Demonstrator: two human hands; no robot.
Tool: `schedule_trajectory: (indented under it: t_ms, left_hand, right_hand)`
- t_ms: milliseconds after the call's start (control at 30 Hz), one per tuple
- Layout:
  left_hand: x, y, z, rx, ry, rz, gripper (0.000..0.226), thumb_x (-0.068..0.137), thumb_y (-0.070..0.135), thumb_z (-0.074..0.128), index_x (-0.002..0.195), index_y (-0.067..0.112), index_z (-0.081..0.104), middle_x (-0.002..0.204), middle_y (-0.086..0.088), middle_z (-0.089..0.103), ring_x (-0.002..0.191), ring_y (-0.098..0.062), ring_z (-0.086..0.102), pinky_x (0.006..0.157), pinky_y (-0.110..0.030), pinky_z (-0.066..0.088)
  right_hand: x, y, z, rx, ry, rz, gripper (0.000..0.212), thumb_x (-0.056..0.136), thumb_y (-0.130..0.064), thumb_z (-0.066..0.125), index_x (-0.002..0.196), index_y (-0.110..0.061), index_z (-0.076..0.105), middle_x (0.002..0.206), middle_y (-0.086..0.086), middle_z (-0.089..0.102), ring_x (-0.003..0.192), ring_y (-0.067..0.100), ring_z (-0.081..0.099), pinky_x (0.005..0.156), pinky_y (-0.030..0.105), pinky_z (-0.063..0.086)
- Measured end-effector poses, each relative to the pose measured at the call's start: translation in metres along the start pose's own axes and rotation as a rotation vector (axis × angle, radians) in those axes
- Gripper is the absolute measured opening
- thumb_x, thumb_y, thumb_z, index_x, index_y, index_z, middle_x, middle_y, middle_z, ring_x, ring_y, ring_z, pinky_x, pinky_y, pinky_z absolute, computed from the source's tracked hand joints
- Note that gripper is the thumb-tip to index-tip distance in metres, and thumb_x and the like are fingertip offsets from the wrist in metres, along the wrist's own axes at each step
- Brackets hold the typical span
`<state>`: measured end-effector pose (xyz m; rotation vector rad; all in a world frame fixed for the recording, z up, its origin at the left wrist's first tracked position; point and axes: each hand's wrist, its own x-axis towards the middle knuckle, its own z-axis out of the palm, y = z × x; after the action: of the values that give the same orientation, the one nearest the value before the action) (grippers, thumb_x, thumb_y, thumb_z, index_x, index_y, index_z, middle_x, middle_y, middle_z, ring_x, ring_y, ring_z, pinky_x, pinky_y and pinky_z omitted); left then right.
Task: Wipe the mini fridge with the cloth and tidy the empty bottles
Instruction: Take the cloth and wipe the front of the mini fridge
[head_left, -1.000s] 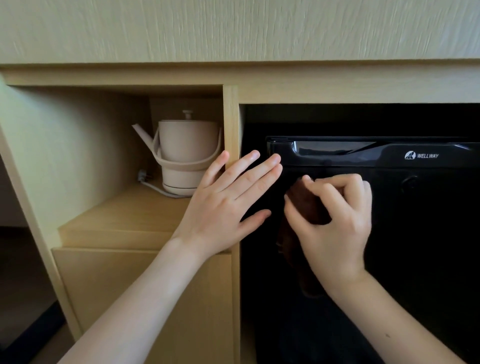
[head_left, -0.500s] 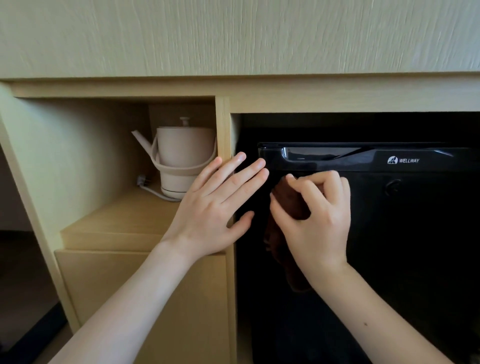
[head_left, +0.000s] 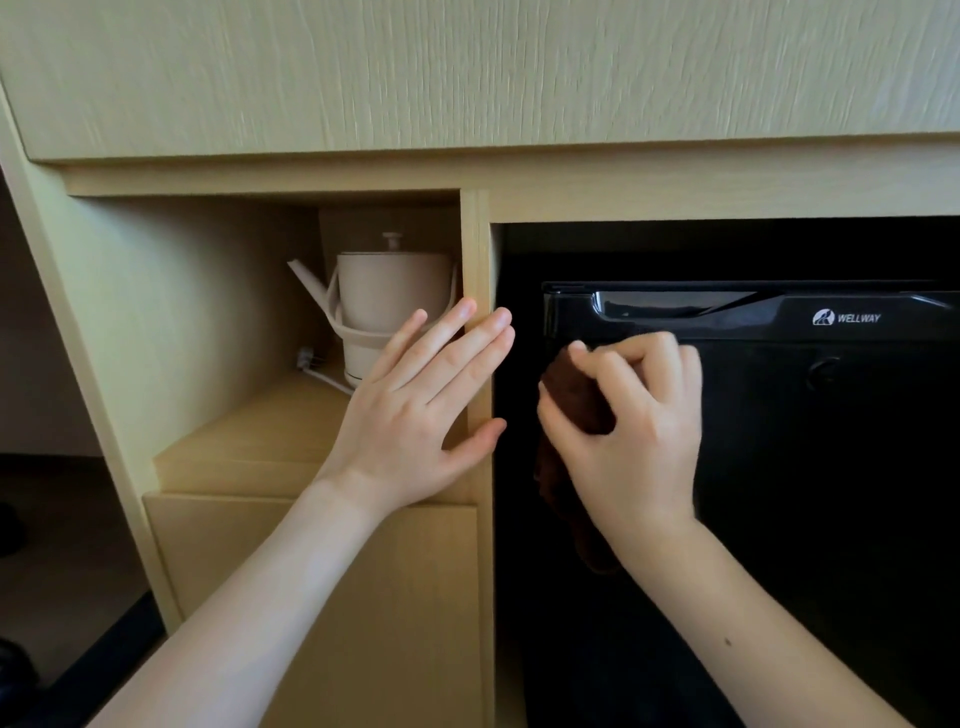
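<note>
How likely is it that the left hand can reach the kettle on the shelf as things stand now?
Probably yes. The left hand is open and holds nothing, and it is right in front of the open shelf where the kettle stands. No door or other thing lies between them.

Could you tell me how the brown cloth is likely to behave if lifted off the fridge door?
Probably floppy: the brown cloth bunches under the right hand and its loose end hangs limp below. Likely light, since curled fingers alone hold it. On the glossy mini fridge door it should slide easily.
</note>
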<state>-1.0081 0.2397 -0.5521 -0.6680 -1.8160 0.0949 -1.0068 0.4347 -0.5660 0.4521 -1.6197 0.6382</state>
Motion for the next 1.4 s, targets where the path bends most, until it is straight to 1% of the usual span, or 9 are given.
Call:
schedule_trajectory:
  t_ms: [133, 300, 367, 633, 867, 1000, 1133, 1233, 1400]
  left_hand:
    - [-0.001, 0.000, 0.002, -0.012, 0.011, 0.001, 0.060, 0.095, 0.034, 0.060, 0.148, 0.011, 0.044, 0.155, -0.003, 0.039, 0.149, -0.022, 0.029, 0.123, -0.043, 0.022]
    - [0.000, 0.004, 0.003, -0.020, 0.024, -0.018, 0.059, 0.094, 0.033, 0.059, 0.147, 0.011, 0.045, 0.154, -0.004, 0.040, 0.148, -0.023, 0.030, 0.123, -0.044, 0.022]
    - [0.001, 0.004, 0.001, -0.011, 0.017, -0.012, 0.058, 0.095, 0.032, 0.058, 0.147, 0.011, 0.046, 0.155, -0.003, 0.040, 0.148, -0.023, 0.029, 0.123, -0.044, 0.020]
    - [0.008, 0.008, 0.003, 0.051, 0.064, 0.022, 0.052, 0.095, 0.023, 0.060, 0.145, 0.010, 0.051, 0.153, -0.004, 0.044, 0.145, -0.025, 0.036, 0.122, -0.046, 0.022]
    - [0.021, 0.022, 0.002, 0.052, 0.066, 0.128, 0.047, 0.098, 0.014, 0.059, 0.144, 0.008, 0.051, 0.153, -0.007, 0.045, 0.144, -0.025, 0.040, 0.120, -0.048, 0.027]
    - [0.022, 0.030, 0.008, 0.056, 0.042, 0.165, 0.048, 0.099, 0.017, 0.058, 0.145, 0.008, 0.049, 0.154, -0.007, 0.044, 0.144, -0.026, 0.039, 0.120, -0.049, 0.028]
    - [0.021, 0.035, 0.015, 0.041, -0.003, 0.136, 0.053, 0.099, 0.025, 0.058, 0.147, 0.007, 0.046, 0.155, -0.008, 0.042, 0.146, -0.026, 0.036, 0.121, -0.048, 0.025]
    - [0.017, 0.035, 0.018, 0.046, -0.007, 0.124, 0.056, 0.098, 0.029, 0.059, 0.148, 0.006, 0.046, 0.156, -0.008, 0.040, 0.146, -0.026, 0.036, 0.122, -0.047, 0.024]
    - [0.013, 0.036, 0.022, 0.014, 0.011, 0.093, 0.056, 0.097, 0.030, 0.060, 0.147, 0.007, 0.048, 0.156, -0.007, 0.041, 0.146, -0.024, 0.036, 0.122, -0.044, 0.023]
  right_hand:
    - [-0.024, 0.000, 0.003, -0.024, -0.160, -0.142, 0.024, 0.084, -0.019, 0.078, 0.101, -0.004, 0.073, 0.094, 0.008, 0.061, 0.085, 0.022, 0.050, 0.068, 0.029, 0.046]
    - [0.020, 0.000, -0.004, 0.048, 0.052, 0.050, 0.020, 0.082, -0.020, 0.079, 0.094, -0.006, 0.073, 0.091, 0.008, 0.057, 0.085, 0.022, 0.048, 0.075, 0.021, 0.037]
    - [0.023, 0.000, -0.004, 0.010, 0.069, 0.053, 0.019, 0.082, -0.020, 0.079, 0.095, -0.007, 0.073, 0.093, 0.010, 0.057, 0.087, 0.022, 0.047, 0.076, 0.021, 0.035]
    - [-0.043, 0.016, -0.011, 0.005, -0.234, -0.173, 0.021, 0.086, -0.020, 0.076, 0.099, -0.003, 0.072, 0.092, 0.007, 0.060, 0.083, 0.022, 0.051, 0.067, 0.033, 0.049]
    - [-0.002, 0.023, -0.021, 0.029, 0.045, 0.095, 0.018, 0.083, -0.017, 0.080, 0.090, -0.003, 0.071, 0.090, 0.008, 0.056, 0.084, 0.023, 0.048, 0.078, 0.020, 0.037]
    - [-0.055, 0.020, -0.010, 0.017, -0.134, -0.071, 0.017, 0.084, -0.015, 0.078, 0.091, -0.001, 0.072, 0.089, 0.010, 0.060, 0.081, 0.027, 0.050, 0.071, 0.034, 0.047]
    - [-0.071, 0.027, -0.013, 0.016, -0.280, -0.164, 0.020, 0.085, -0.021, 0.076, 0.096, -0.005, 0.071, 0.092, 0.006, 0.060, 0.082, 0.022, 0.051, 0.064, 0.033, 0.049]
    - [-0.045, 0.034, -0.026, 0.052, -0.168, -0.065, 0.019, 0.082, -0.017, 0.080, 0.090, -0.002, 0.072, 0.087, 0.008, 0.059, 0.078, 0.026, 0.052, 0.070, 0.035, 0.046]
    - [-0.005, 0.058, -0.051, 0.015, 0.062, 0.156, 0.017, 0.081, -0.015, 0.083, 0.088, -0.005, 0.071, 0.092, 0.001, 0.052, 0.085, 0.024, 0.051, 0.079, 0.023, 0.041]
